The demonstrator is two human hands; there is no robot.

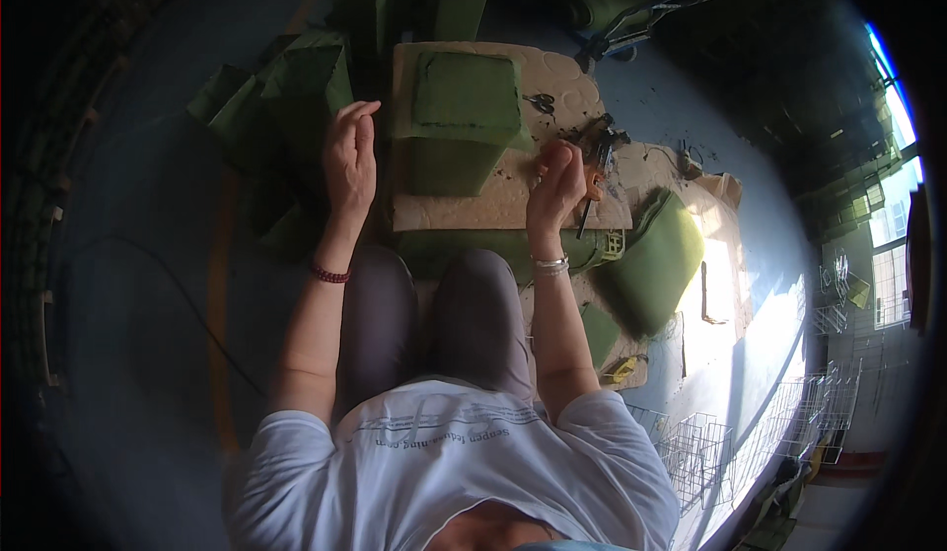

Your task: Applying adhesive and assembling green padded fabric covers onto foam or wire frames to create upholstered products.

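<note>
A tapering, matte-green box (464, 97) sits on a stained tan sheet (424, 216), between the empty left hand (352, 161), fingers loosely extended, and the curled right hand (558, 184), its contents unclear.

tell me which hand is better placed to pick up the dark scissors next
Probably the right hand: it is nearer the scissors, on the same side of the green boxy piece. The left hand is across that piece.
</note>
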